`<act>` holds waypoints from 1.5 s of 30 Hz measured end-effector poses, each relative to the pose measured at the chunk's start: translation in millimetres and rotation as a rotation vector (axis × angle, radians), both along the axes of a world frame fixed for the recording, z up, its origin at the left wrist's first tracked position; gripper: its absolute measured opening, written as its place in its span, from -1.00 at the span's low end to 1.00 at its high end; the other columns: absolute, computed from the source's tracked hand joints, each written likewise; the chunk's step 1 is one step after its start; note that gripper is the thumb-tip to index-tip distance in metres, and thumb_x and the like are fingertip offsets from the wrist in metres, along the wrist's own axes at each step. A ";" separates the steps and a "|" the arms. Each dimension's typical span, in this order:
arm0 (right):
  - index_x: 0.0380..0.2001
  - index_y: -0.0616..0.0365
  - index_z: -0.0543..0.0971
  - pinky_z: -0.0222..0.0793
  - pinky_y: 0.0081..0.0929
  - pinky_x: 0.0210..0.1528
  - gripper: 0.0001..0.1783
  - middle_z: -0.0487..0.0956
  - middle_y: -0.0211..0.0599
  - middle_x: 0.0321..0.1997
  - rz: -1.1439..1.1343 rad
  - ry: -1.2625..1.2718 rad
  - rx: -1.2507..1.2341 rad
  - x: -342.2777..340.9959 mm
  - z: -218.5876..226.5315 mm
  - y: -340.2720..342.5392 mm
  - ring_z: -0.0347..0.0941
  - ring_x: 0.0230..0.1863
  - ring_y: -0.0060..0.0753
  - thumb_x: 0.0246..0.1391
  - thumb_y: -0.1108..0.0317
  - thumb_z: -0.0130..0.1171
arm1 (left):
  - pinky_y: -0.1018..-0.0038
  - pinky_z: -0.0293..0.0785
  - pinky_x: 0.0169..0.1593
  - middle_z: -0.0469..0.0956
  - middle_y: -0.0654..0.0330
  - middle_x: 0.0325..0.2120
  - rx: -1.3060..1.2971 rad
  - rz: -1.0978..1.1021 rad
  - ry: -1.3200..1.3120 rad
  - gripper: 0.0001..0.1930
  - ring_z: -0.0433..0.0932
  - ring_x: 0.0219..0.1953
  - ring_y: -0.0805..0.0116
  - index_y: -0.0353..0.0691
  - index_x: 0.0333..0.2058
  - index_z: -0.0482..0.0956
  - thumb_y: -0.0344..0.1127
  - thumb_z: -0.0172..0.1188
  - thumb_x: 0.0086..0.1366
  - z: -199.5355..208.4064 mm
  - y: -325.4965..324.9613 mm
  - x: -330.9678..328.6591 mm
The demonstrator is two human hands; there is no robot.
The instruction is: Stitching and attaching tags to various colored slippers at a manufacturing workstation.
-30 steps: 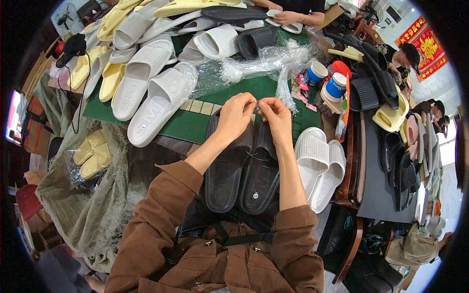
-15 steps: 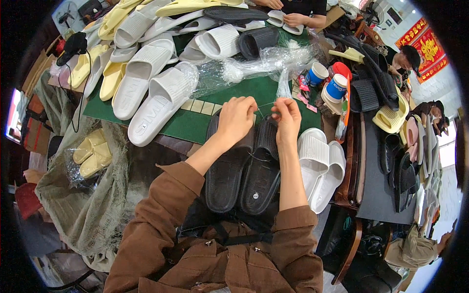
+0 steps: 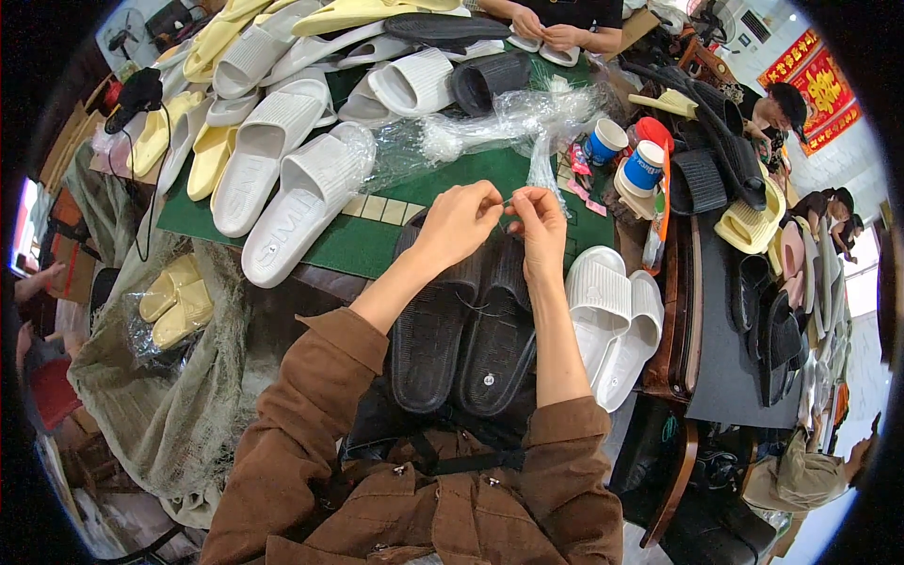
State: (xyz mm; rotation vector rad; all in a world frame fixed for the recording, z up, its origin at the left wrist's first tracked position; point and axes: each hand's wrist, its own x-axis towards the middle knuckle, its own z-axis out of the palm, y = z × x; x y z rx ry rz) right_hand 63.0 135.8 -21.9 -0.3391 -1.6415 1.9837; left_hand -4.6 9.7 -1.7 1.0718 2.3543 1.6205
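My left hand (image 3: 461, 221) and my right hand (image 3: 539, 231) meet above a pair of black slide slippers, fingertips pinched almost together. Between them is a thin string (image 3: 508, 201), only a tiny bit of it showing. Below the hands, the left black slipper (image 3: 426, 353) and the right black slipper (image 3: 499, 348) lie side by side, toes away from me, on my lap at the table's edge. A fine clear loop crosses between them near their straps. The hands hide much of the straps. Beside my right wrist stands a pair of white slides (image 3: 600, 297).
Grey and yellow slides (image 3: 311, 202) heap across the green mat (image 3: 325, 247). Clear plastic bundles (image 3: 508, 122) lie mid-table, near paper cups (image 3: 644, 168). Bagged yellow slippers (image 3: 179, 301) rest on sacking at left. A co-worker's hands (image 3: 556, 36) handle a slide across the table.
My two hands have come closer together, and the string that stretched between them is now mostly hidden. The black slippers stay in place. At far left, another person's arm has appeared.
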 end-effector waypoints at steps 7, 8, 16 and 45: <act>-0.35 0.10 0.52 0.23 -0.74 -0.42 -0.90 0.53 -0.51 -0.34 0.098 -0.061 0.087 -1.1 1.9 -3.1 0.42 -0.36 -0.70 0.09 0.34 0.18 | 0.32 0.40 -0.33 0.54 0.08 -0.51 -0.032 0.075 0.210 -0.91 0.51 -0.43 0.13 -0.31 -0.40 0.50 -0.42 0.13 0.15 -10.7 -6.7 -8.5; -0.35 0.11 0.53 0.23 -0.74 -0.41 -0.89 0.54 -0.50 -0.35 0.110 -0.099 0.130 -0.6 1.1 -2.9 0.42 -0.37 -0.70 0.09 0.34 0.19 | 0.32 0.40 -0.33 0.54 0.08 -0.51 -0.031 0.073 0.210 -0.91 0.51 -0.43 0.13 -0.31 -0.40 0.50 -0.42 0.13 0.15 -9.0 -5.8 -7.4; -0.33 0.12 0.55 0.24 -0.76 -0.45 -0.86 0.56 -0.50 -0.37 -0.015 -0.071 -0.022 -0.1 -1.9 4.5 0.42 -0.40 -0.72 0.08 0.31 0.21 | 0.23 0.37 -0.31 0.51 0.10 -0.50 -0.113 0.165 0.385 -0.95 0.49 -0.38 0.07 -0.28 -0.46 0.49 -0.43 0.13 0.11 -7.2 -7.4 1.4; -0.32 0.23 0.58 0.39 -0.69 -0.38 -0.88 0.58 -0.42 -0.39 0.026 -0.074 -0.056 -1.5 4.8 0.1 0.48 -0.42 -0.63 0.07 0.43 0.18 | 0.22 0.40 -0.31 0.49 0.08 -0.53 -0.115 0.135 0.273 -0.96 0.51 -0.38 0.05 -0.24 -0.45 0.51 -0.43 0.15 0.10 -8.7 -12.9 -1.0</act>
